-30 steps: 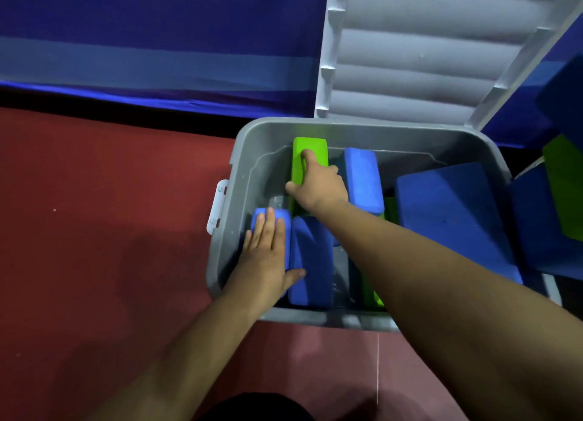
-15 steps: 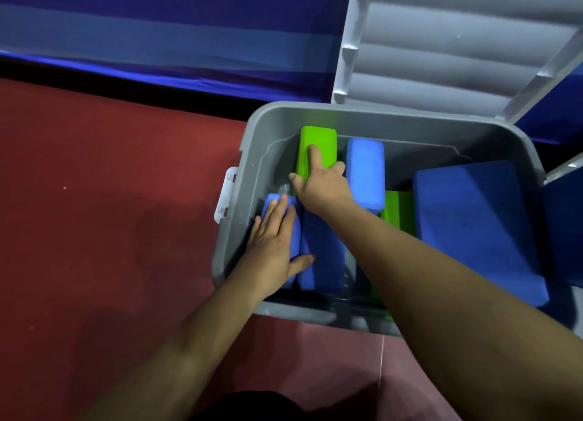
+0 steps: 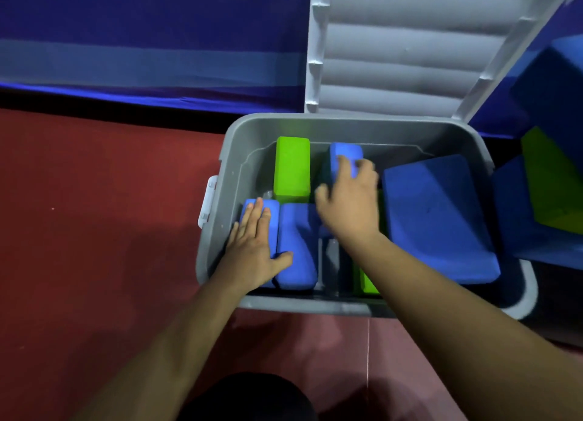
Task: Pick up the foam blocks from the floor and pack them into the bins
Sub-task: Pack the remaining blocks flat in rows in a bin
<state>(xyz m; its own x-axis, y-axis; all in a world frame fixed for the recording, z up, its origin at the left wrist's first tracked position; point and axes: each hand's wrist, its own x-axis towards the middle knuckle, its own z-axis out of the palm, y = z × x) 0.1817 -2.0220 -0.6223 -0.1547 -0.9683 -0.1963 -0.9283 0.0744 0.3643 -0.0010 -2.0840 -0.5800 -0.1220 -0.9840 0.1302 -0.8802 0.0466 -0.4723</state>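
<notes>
In the grey bin (image 3: pixel 217 231), left of the large blue block (image 3: pixel 435 218), the green block (image 3: pixel 291 168) stood free. The right hand (image 3: pixel 350 206) had moved from it to the back blue block (image 3: pixel 345 152), fingers curled over its top. The left hand (image 3: pixel 252 247) stayed flat on the near-left blue block (image 3: pixel 275 210).

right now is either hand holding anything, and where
The right hand seems to grip the rear blue block by its near top end (blurred); left hand just rests flat on a front blue block.
</notes>
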